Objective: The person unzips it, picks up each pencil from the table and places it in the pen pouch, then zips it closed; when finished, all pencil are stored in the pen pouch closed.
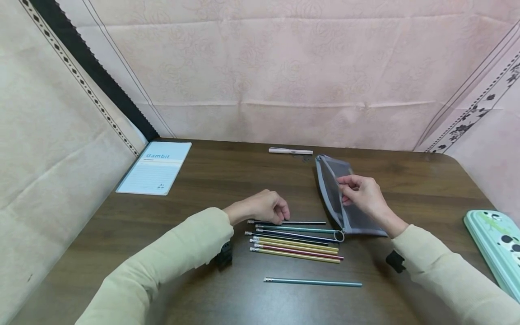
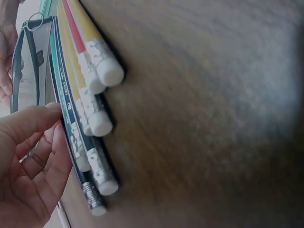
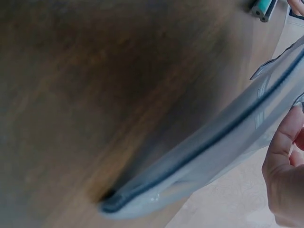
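My left hand (image 1: 266, 206) is at the far side of a row of pencils, its thumb and fingers pinching the black pencil (image 1: 302, 222). Close up in the left wrist view, the left hand (image 2: 33, 152) has its thumb tip against that outermost pencil, near several white erasers. Beside it lie teal, dark blue, yellow and red pencils (image 1: 300, 257), roughly parallel. With thumb and fingers, my right hand (image 1: 361, 194) grips the rim of a grey zip pouch (image 1: 331, 189), which gapes along its zipper. The pouch's inside is mostly hidden.
A lone blue pencil (image 1: 313, 282) lies nearer the front. A white pen (image 1: 290, 151) is at the back edge, a light blue notebook (image 1: 156, 168) at the back left. A mint green case (image 1: 497, 248) stands at the right. Curtains hang behind the wooden table (image 1: 195, 289).
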A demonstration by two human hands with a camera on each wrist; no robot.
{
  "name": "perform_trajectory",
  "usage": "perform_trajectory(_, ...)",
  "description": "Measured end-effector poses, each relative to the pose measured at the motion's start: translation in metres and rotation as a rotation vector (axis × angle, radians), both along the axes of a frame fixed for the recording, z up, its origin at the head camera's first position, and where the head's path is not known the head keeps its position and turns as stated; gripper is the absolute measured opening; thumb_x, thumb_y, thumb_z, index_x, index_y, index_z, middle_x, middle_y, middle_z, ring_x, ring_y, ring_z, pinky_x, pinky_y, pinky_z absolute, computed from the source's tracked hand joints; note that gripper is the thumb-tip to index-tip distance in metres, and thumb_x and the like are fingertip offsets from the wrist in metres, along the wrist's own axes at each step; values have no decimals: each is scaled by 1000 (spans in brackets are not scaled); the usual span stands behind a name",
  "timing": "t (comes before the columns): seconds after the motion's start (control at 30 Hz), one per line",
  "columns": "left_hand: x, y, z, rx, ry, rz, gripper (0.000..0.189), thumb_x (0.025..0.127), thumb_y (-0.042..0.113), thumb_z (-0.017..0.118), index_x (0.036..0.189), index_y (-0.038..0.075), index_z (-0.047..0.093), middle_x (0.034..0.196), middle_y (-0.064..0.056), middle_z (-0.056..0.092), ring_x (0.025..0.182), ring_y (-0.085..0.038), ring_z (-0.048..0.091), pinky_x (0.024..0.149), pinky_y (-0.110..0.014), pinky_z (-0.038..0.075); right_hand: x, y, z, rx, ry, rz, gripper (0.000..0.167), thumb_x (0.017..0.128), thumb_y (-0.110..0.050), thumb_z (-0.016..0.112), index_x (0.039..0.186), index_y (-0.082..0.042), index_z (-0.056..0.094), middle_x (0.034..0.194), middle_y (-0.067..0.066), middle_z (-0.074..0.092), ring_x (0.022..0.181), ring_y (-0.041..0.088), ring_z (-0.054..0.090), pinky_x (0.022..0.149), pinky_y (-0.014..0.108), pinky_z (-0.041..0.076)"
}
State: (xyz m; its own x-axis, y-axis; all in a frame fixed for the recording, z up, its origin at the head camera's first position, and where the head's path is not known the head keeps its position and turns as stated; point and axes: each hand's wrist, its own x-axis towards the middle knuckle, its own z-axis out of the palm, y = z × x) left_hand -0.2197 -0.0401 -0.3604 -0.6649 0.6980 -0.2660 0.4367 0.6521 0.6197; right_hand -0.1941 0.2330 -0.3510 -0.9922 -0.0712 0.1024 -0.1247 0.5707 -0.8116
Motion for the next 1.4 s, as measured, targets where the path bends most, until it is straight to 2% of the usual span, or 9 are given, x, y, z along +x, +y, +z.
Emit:
perform_trajectory(0.17,-6,-5,2,-17,14,-3,11,81,4,71,86,14,71,77,5,65,72,-7,57,68,-21,48,0,0,0,-14,-18,2,25,91,2,55,114,10,59,83,18,63,58,6,60,56,23,56)
perform_trajectory(0.27,-12,-9,8,-5,-57,22,12,82,4,69,92,12,70,78,3,65,71,-9,57,65,-21,50,-1,0,0,-19,-23,2,25,91,2,55,114,10,59,83,17,63,58,6,60,56,24,57)
perform_trajectory(0.43,-23,-8,19,116,-314,137,20,88,4,61,108,5,65,95,-8,68,81,-13,61,69,-25,56,-1,-1,0,-28,-15,4,25,90,3,55,114,11,58,82,17,63,58,6,60,55,24,57)
perform_trajectory(0.6,-24,13,20,326,-589,283,30,91,6,58,121,0,56,110,-16,66,87,-15,65,74,-24,56,-1,-3,0,-33,-22,7,25,91,2,55,114,11,58,85,19,62,58,5,60,55,23,56)
perform_trajectory(0.8,-21,52,12,512,-775,411,36,94,6,56,129,-2,52,121,-21,60,107,-26,63,87,-29,54,-1,-7,2,-36,-29,8,26,92,1,55,115,10,58,90,23,62,59,6,60,57,22,57)
perform_trajectory(0.9,-19,69,10,560,-786,469,35,93,3,56,127,-4,53,121,-22,61,110,-28,61,91,-32,52,-1,-9,2,-42,-36,17,26,92,0,54,116,10,58,96,27,63,59,6,60,58,22,57)
perform_trajectory(1.03,-16,85,10,591,-745,552,33,91,1,58,124,-5,55,114,-21,64,105,-29,63,89,-34,53,-1,-11,3,-51,-44,34,26,93,0,53,116,10,58,101,29,63,61,6,61,59,22,57)
perform_trajectory(1.23,-11,101,7,642,-683,643,33,90,-2,58,122,-6,53,104,-20,65,96,-28,66,85,-34,55,1,-13,4,-59,-46,41,26,92,0,54,115,11,58,101,29,63,61,6,61,59,22,57)
perform_trajectory(1.4,-8,110,3,701,-640,709,30,88,-6,57,118,-6,54,88,-14,63,85,-24,66,80,-32,57,2,-14,3,-59,-49,46,25,92,1,54,114,11,58,99,29,64,61,6,62,59,22,57)
